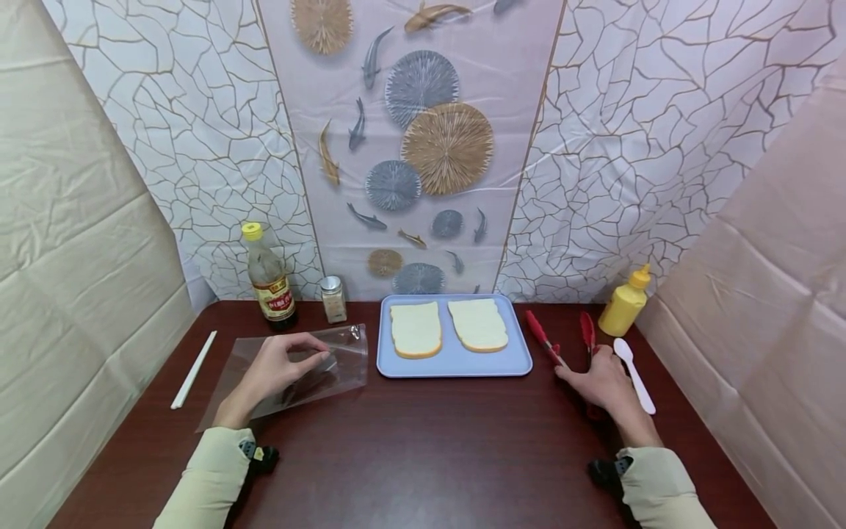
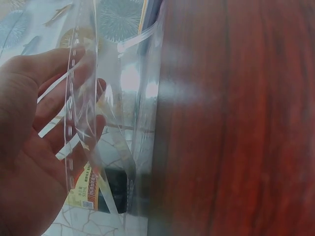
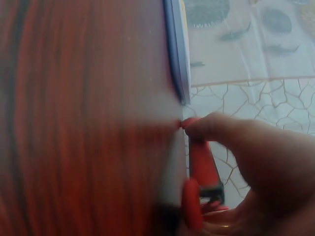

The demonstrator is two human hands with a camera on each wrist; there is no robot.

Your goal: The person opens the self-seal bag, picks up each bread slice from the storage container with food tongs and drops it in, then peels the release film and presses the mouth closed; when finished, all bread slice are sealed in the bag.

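Note:
My left hand (image 1: 277,369) pinches the edge of a clear plastic bag (image 1: 350,371), its thumb and fingers close together. In the left wrist view the bag's see-through film (image 2: 88,113) overlaps the fingertips, and part of the bag lies on the table. On the right, my right hand (image 1: 604,382) grips a pair of red tongs (image 1: 543,336) around their middle, the two arms spread apart and pointing away. The right wrist view shows the thumb on a red part of the tongs (image 3: 203,167); the palm hides the rest.
Between the hands a blue tray (image 1: 456,365) bears two bread slices (image 1: 416,330). A sauce bottle (image 1: 272,286) and shaker jar (image 1: 333,301) stand behind the bag, white chopsticks (image 1: 194,371) left of it. Beyond the tongs are a yellow squeeze bottle (image 1: 623,308) and white spoon (image 1: 636,376).

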